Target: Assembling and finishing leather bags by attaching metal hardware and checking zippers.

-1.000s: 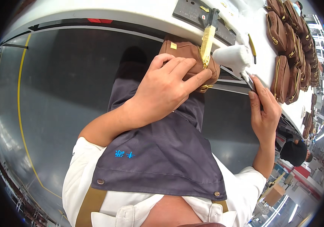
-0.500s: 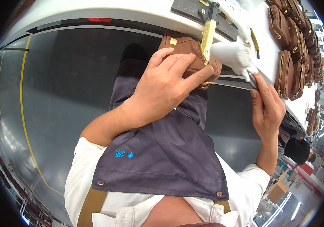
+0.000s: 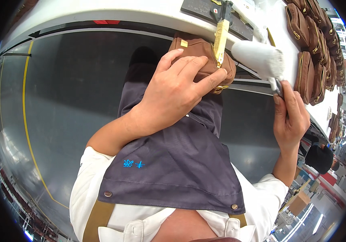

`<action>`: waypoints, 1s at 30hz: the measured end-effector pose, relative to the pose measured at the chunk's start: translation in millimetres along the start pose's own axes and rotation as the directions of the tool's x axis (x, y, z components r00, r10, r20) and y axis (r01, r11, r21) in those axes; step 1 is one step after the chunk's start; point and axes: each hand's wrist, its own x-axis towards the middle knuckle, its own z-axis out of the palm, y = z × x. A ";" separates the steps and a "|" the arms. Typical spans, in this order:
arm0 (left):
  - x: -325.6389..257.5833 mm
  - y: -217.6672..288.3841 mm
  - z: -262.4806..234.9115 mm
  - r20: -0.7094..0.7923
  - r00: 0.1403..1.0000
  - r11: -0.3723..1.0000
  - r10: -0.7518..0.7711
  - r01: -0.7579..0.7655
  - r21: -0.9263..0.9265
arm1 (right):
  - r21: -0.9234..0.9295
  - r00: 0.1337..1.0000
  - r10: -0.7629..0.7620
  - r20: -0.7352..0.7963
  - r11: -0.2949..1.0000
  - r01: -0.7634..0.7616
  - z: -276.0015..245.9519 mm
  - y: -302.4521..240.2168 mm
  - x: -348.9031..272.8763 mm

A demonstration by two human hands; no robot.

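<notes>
My left hand [image 3: 177, 86] lies over a brown bag [image 3: 195, 46], gripping it with its fingers spread across the top and the thumb beside the gold zipper [image 3: 219, 63]. A small yellow tag [image 3: 184, 43] sticks to the bag, and gold hardware [image 3: 220, 89] shows at its near right end. The end of a yellow-taped bar [image 3: 220, 38] reaches from the table to the zipper. In my right hand [image 3: 290, 115] is a mallet with a thick white head [image 3: 257, 58]; its dark grip is pinched between thumb and fingers. The head hangs right of the bag, apart from it.
The white table [image 3: 140, 11] runs across the far side and down the right. On it are a dark plate [image 3: 199, 10] beneath the bar and several brown zippered bags [image 3: 305, 74] in rows. Another person in black [image 3: 319, 158] is at the far right.
My right hand has drawn the mallet to the right and a little nearer, away from the bag. My left hand and the bag have barely shifted.
</notes>
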 end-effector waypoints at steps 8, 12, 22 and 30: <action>-0.4 -0.1 -1.6 -0.006 1.000 0.998 -0.008 0.008 -0.058 | -0.110 0.975 0.012 0.223 0.994 0.013 3.8 -4.4 -0.6; -0.4 -0.1 -1.2 0.006 1.000 0.999 -0.003 0.003 -0.049 | 0.033 0.992 -0.030 -0.121 0.999 0.034 13.0 3.7 -8.2; -1.4 -0.5 0.3 -0.014 1.000 0.999 -0.012 0.011 -0.047 | -0.038 0.984 0.170 -0.060 0.984 -0.173 11.8 27.3 -7.3; 1.6 0.3 -2.2 -0.019 1.000 0.998 -0.008 0.007 -0.056 | -0.151 0.744 0.668 -0.015 0.734 -0.662 13.7 143.9 9.2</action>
